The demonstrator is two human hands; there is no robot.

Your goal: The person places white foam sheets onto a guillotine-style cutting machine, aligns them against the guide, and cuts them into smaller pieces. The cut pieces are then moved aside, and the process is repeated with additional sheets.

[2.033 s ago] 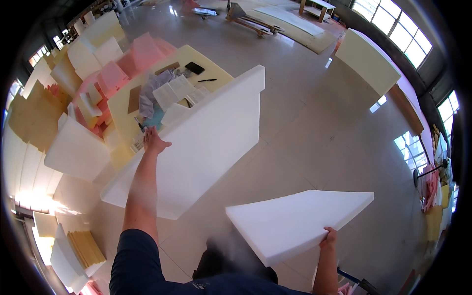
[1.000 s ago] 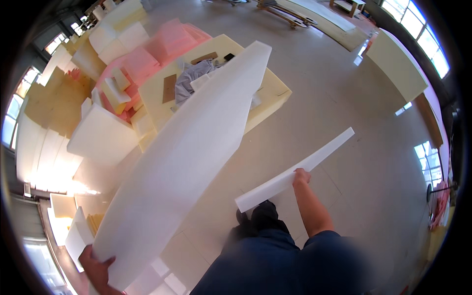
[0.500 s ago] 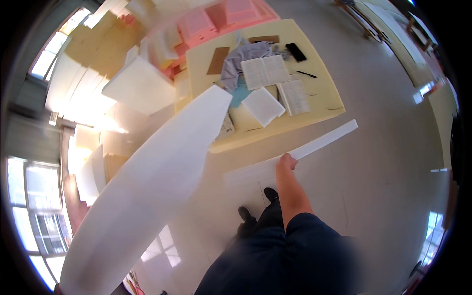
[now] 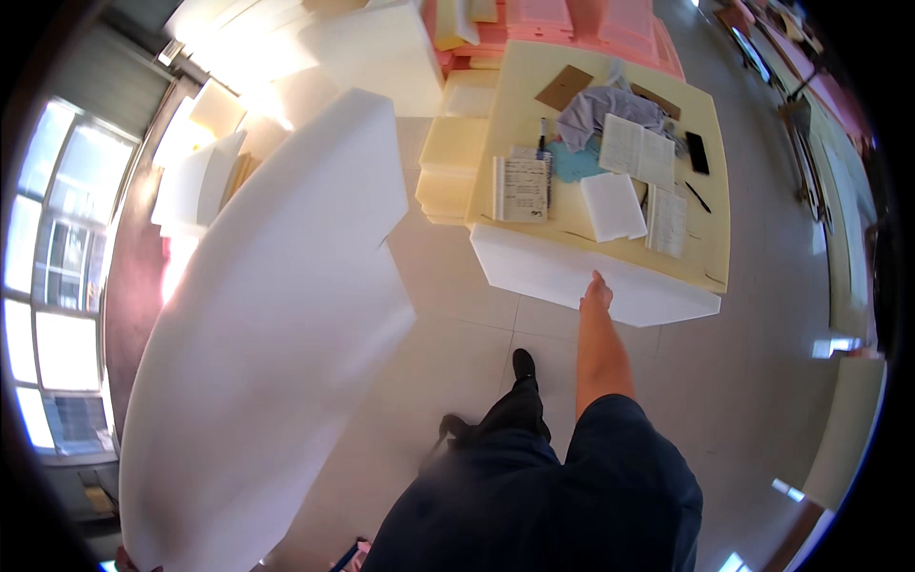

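Note:
A large curved white foam sheet (image 4: 276,315) fills the left side, tilted upright beside me. My left hand (image 4: 126,561) shows only as fingertips at its lower corner, closed on the edge; the rest is hidden. A second white foam board (image 4: 534,267) stands against the near side of a yellow foam-topped stack (image 4: 448,176). In front of that board's face is my right hand (image 4: 597,292), arm stretched forward, fingers extended and not wrapped round its edge. Whether the fingertips touch the board I cannot tell.
On the yellow top lie an open notebook (image 4: 637,151), a black phone (image 4: 698,153), a pen (image 4: 698,196), a grey cloth (image 4: 610,107) and a small white foam block (image 4: 612,206). Pink foam pieces (image 4: 538,19) are behind. Windows (image 4: 67,286) line the left; a long bench (image 4: 810,172) stands right.
The board my right hand gripped has moved up against the yellow stack, and those fingers have loosened. The large sheet has swung more upright, its far end shifting left. My view has turned left.

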